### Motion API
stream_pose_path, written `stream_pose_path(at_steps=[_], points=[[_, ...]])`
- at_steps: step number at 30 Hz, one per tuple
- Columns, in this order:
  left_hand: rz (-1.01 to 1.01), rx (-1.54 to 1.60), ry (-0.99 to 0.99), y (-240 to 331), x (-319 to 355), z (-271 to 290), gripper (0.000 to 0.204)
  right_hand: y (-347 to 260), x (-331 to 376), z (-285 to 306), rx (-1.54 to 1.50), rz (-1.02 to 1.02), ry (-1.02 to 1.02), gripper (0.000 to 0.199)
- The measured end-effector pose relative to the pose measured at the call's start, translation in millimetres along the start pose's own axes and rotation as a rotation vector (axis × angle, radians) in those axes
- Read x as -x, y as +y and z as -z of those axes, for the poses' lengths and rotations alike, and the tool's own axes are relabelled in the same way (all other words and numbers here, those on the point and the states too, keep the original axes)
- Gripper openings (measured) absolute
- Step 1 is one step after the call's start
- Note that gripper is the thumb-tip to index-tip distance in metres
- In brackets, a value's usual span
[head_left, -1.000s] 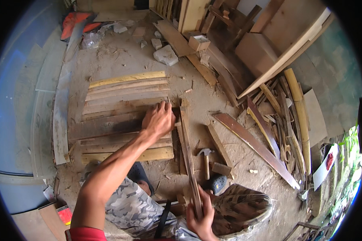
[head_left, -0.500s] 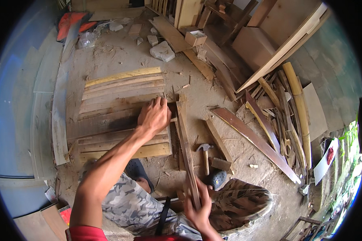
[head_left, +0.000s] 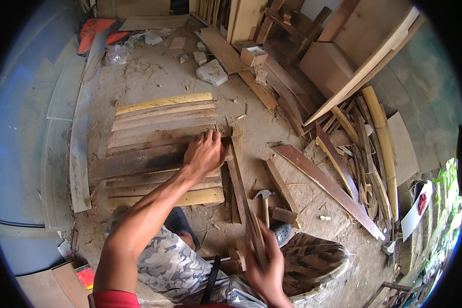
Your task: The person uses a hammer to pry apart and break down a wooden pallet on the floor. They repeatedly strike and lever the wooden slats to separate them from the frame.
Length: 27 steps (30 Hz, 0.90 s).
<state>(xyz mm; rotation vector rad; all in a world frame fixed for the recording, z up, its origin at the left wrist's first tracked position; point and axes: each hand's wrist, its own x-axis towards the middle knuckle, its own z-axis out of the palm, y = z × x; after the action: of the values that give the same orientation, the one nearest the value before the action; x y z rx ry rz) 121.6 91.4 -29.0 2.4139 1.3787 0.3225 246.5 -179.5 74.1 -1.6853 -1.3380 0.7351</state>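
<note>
The left hand [head_left: 204, 152] lies spread on the slat panel [head_left: 159, 151] (frame centre). The right hand [head_left: 264, 262] grips a long batten [head_left: 239, 182]; unpinned, it could skid sideways.

Small open cardboard box [head_left: 253, 55] among planks, top centre; white sign, red patch [head_left: 417, 209], far right.

A dusty dirt floor [head_left: 154, 82] bears a row of planks [head_left: 159, 149], a hammer [head_left: 264, 197], stone chunks [head_left: 212, 72] and scrap boards [head_left: 326, 185].
</note>
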Motion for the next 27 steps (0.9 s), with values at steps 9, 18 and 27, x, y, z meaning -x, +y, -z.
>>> stream_pose_path(at_steps=[9,18,27], points=[[-0.059,-0.046,0.14,-22,1,-33,0.051,8,-36,-31,0.01,-0.011,0.017,0.06],[0.043,0.059,-0.07,18,3,16,0.051,24,-119,-52,-0.072,-0.01,0.055,0.046],[0.013,0.068,-0.059,1,-1,-6,0.056,-25,46,29,-0.139,-0.17,-0.036,0.059]])
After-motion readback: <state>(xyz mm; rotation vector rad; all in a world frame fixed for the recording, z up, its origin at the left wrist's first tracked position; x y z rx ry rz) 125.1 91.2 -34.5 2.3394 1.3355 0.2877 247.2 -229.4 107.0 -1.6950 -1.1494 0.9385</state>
